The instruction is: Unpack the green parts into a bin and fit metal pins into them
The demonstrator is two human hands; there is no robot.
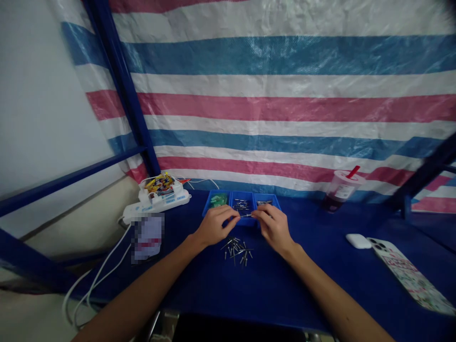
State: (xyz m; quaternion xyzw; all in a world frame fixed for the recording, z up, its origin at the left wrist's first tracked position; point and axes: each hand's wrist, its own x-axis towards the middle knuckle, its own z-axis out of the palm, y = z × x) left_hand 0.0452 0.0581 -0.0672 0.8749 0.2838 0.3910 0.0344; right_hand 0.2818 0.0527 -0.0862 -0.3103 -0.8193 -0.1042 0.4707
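Observation:
Between my two hands a thin metal blind rivet (245, 216) is held level, over the front of a row of blue bins (205, 212). My left hand (216, 225) pinches its left end, and my right hand (275, 227) pinches the right end. Just below my hands, a loose pile of blind rivets (235, 251) lies on the dark blue table (228, 289). Green pieces (218, 199) fill the left bin, partly covered by my left hand. Thin metal pieces (242, 204) lie in the middle bin. Small parts in the right bin are mostly hidden by my right hand.
To the left are a white power strip (156, 205), a white box of colourful packets (160, 186) and white cables (93, 280). On the right stand a cup with a red straw (341, 190), a white earphone case (358, 241) and a patterned phone (409, 273). Striped sheeting hangs behind.

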